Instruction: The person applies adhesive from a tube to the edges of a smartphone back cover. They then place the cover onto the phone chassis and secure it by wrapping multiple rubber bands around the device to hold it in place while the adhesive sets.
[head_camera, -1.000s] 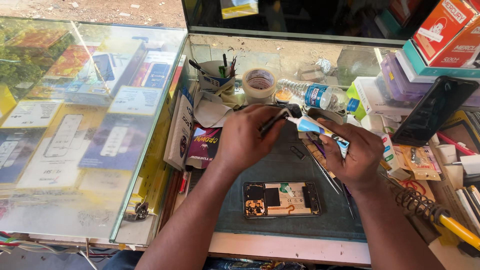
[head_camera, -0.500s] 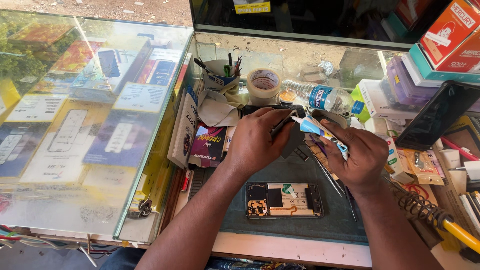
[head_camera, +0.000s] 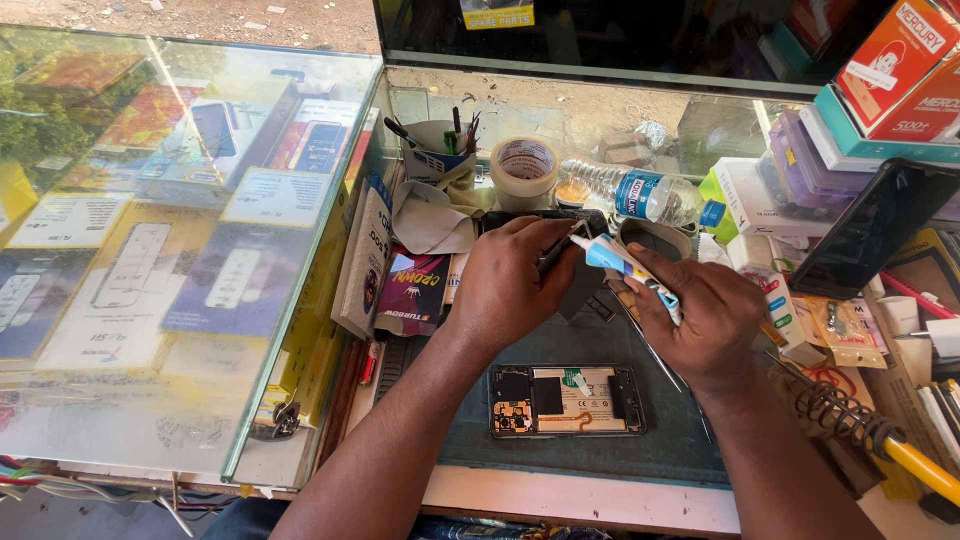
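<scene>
My right hand (head_camera: 705, 320) grips a small white and blue glue tube (head_camera: 628, 265), its nozzle aimed up and left. My left hand (head_camera: 510, 280) pinches a thin dark tool (head_camera: 556, 250) at the tube's tip. Both hands hover above a dark green work mat (head_camera: 590, 440). On the mat, just below my hands, lies an opened phone (head_camera: 566, 400) with its back removed, showing the board and battery area.
A roll of tape (head_camera: 524, 170), a plastic bottle (head_camera: 640, 195) and a tool cup (head_camera: 430, 150) stand behind. A glass display case (head_camera: 180, 250) fills the left. A soldering iron (head_camera: 880, 440), black phone (head_camera: 875, 230) and boxes (head_camera: 880, 80) crowd the right.
The view has shifted slightly; both hands stay together over the mat, working at the tube's tip. The opened phone has not moved.
</scene>
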